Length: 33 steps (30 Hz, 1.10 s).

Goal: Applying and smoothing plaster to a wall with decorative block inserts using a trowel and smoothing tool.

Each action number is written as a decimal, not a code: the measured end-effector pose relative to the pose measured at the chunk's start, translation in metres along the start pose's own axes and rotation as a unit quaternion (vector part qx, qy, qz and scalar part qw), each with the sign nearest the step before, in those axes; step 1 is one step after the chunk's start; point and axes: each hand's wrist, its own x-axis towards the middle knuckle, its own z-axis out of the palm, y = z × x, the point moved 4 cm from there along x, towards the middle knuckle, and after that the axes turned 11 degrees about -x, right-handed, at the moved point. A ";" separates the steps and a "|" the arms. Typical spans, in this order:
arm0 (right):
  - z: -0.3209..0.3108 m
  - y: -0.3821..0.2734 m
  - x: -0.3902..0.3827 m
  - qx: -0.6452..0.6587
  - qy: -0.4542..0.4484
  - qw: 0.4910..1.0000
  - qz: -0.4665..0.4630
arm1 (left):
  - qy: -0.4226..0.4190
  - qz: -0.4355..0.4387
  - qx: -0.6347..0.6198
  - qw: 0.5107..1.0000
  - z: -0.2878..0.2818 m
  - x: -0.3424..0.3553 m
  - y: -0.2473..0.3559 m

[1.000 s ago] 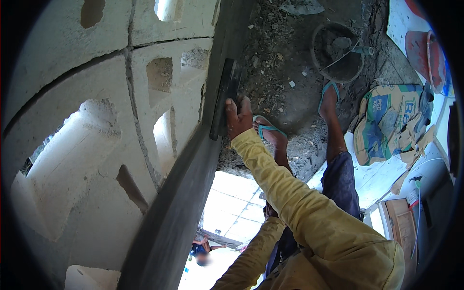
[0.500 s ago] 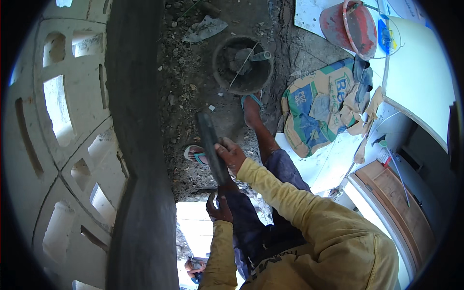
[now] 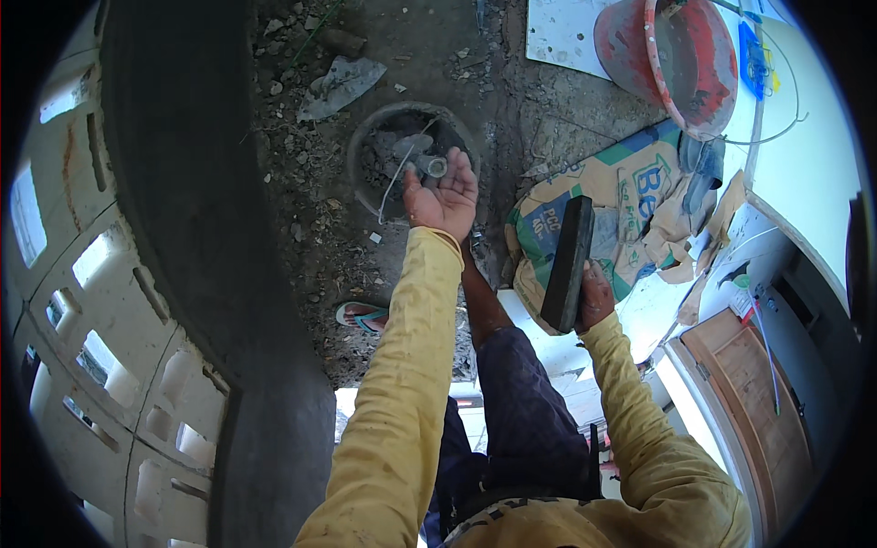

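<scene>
My left hand (image 3: 443, 201) reaches over a dark bucket (image 3: 358, 173) on the ground, palm turned up and fingers apart. Between thumb and fingers is the round end of a pale, cylindrical handle (image 3: 433, 166) that sticks up from the bucket; the hand has not closed around it. Grey material and the bucket's thin wire handle (image 3: 395, 183) show beside it. To the right, my right hand (image 3: 596, 297) grips a long, dark, flat plastering float (image 3: 570, 260), held on edge above a paper cement bag.
The torn cement bag (image 3: 630, 205) lies to the right, below a red mortar-smeared bucket (image 3: 630, 55). A grey plastered wall strip (image 3: 183, 183) and pierced pale blocks (image 3: 137, 338) run along the left. Rubble (image 3: 283, 110) covers the ground; a brown wooden door (image 3: 749, 384) stands lower right.
My left hand has moved up and forward from near my lap to the dark bucket. My right hand has carried the float right, from beside the wall to over the cement bag.
</scene>
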 end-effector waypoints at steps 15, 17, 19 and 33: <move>-0.017 0.033 0.008 -0.062 -0.013 0.994 0.087 | 0.149 0.096 0.673 0.718 -0.044 -0.083 0.036; -0.011 0.027 0.010 -0.070 -0.025 0.993 0.089 | 0.062 0.104 0.801 0.587 -0.042 -0.048 0.052; -0.007 0.021 0.011 -0.093 -0.026 0.992 0.080 | -0.068 0.089 0.958 0.266 -0.037 -0.016 0.047; -0.015 0.033 0.018 -0.053 -0.004 0.995 0.087 | 0.210 0.102 0.908 0.349 0.003 0.066 0.016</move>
